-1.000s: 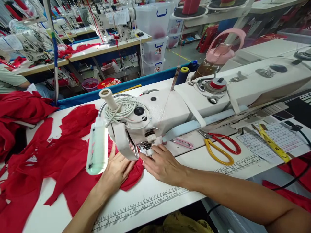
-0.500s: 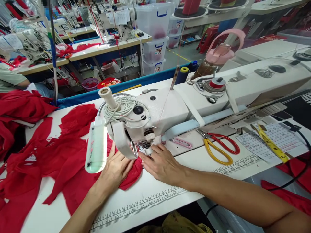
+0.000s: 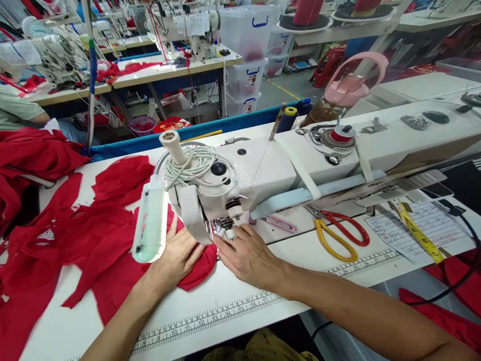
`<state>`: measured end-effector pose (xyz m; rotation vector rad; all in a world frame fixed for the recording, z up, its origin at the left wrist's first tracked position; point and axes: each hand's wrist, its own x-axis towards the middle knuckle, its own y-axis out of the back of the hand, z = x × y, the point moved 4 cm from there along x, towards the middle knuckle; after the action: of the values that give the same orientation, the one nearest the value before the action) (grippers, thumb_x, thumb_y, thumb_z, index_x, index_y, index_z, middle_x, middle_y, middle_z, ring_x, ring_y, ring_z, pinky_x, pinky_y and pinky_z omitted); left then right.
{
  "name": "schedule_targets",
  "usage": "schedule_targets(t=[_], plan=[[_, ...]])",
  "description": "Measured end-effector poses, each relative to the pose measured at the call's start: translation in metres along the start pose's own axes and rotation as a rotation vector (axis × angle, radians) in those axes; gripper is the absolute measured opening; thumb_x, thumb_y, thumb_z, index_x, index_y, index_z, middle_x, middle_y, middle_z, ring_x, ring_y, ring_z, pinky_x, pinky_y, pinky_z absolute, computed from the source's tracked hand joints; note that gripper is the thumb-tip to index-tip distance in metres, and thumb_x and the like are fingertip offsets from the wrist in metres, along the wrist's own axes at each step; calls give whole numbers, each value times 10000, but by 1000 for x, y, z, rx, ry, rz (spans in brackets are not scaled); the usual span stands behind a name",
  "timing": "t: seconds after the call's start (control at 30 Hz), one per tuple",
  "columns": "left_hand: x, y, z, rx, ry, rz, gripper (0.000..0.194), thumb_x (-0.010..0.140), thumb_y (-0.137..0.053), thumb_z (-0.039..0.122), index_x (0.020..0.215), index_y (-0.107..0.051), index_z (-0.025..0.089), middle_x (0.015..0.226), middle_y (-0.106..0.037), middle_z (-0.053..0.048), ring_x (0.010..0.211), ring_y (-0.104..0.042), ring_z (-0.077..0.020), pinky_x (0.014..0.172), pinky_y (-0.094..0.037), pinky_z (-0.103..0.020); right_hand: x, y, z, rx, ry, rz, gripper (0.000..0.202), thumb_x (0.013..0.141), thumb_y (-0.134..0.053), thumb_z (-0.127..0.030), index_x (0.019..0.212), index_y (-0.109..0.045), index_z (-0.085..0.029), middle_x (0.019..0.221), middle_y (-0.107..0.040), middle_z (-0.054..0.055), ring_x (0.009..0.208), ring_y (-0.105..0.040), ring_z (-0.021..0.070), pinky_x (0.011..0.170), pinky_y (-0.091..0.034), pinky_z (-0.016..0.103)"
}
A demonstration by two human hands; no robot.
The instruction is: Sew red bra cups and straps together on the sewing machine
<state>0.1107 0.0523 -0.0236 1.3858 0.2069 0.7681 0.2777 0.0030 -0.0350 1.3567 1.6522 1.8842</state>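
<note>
A white sewing machine point(image 3: 263, 165) stands across the table, its needle area between my two hands. My left hand point(image 3: 175, 255) lies with fingers spread on red fabric point(image 3: 201, 271), left of the needle area and partly under the machine head. Close to the presser area, my right hand point(image 3: 244, 253) has its fingers bent and pressed together at the fabric's right edge; what the fingertips hold is too small to make out. More red cloth point(image 3: 108, 260) spreads over the table to the left.
Scissors point(image 3: 338, 235) with red and yellow handles, a pink snipper point(image 3: 280, 224), a yellow tape measure point(image 3: 421, 235) and a written sheet point(image 3: 391, 225) lie at the right. A pink-lidded bottle point(image 3: 345, 90) stands behind the machine. A person's sleeve point(image 3: 17, 113) shows at far left.
The view has shifted slightly. The red fabric under my hands has moved a little, with its rounded edge drawn slightly leftward. Both hands keep nearly the same pose.
</note>
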Motion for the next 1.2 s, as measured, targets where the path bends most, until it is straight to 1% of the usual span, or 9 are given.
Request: schedule_targets(t=[0.17,0.33,0.47,0.63,0.8,0.9,1.0,1.1,1.2], plan=[[0,0,-1,24,-8,15,231,1015,-416,250,1082,-630,194,927,-719,-50,865,-678,-200,866,-534,-384,0,-1,0,16,-15,-30,254,987,-469,-239,1151,-623,-120,790,-623,76,870,-527,248,785,-334,398],[0,1,-3,23,-17,31,231,1009,-433,238,1124,-628,191,1028,-729,-68,933,-685,-206,895,-531,-378,0,0,-1,34,6,-53,233,980,-491,-232,1124,-632,-114,927,-664,100,894,-534,247,801,-338,407],[0,2,-5,29,-52,23,225,996,-471,234,1161,-623,207,1024,-734,-47,955,-687,-196,882,-528,-343,0,-2,-2,22,9,-63,218,986,-496,-240,1099,-639,-120,968,-666,106,899,-534,241,825,-340,407],[-1,2,-9,50,-57,10,166,991,-497,236,1078,-637,216,998,-735,-29,898,-687,-180,828,-516,-312,0,-2,-3,1,2,-68,226,989,-482,-246,1083,-644,-121,997,-666,106,879,-519,235,844,-342,415],[-5,-6,-20,115,-46,-16,183,996,-482,264,1021,-650,198,852,-718,-30,789,-678,-191,779,-512,-332,3,-4,-1,-34,-3,-45,246,974,-497,-263,1102,-650,-119,1031,-668,114,900,-509,248,820,-347,417],[-5,-9,-27,121,-71,-3,216,1000,-468,290,1050,-662,209,829,-716,-31,784,-684,-207,752,-519,-349,4,-6,2,-37,-21,-33,254,977,-494,-275,1097,-662,-127,988,-669,110,899,-508,250,801,-344,415],[-2,-10,-32,91,-51,-2,224,991,-474,286,1051,-680,222,806,-715,-29,803,-691,-224,795,-531,-378,5,-6,5,-27,-36,-8,269,974,-506,-288,1126,-667,-136,876,-651,97,865,-501,247,804,-339,412],[4,-6,-30,73,-32,3,270,995,-438,271,919,-690,212,762,-694,-36,797,-686,-228,834,-530,-402,5,-4,7,-11,-28,58,273,974,-519,-285,1147,-671,-139,816,-622,82,844,-491,239,804,-327,398],[11,-1,-25,75,-36,-5,322,1005,-408,269,810,-656,202,728,-668,-30,754,-671,-207,789,-533,-367,5,0,9,9,-29,124,238,969,-536,-263,1117,-683,-149,763,-584,57,816,-477,224,787,-310,377]])
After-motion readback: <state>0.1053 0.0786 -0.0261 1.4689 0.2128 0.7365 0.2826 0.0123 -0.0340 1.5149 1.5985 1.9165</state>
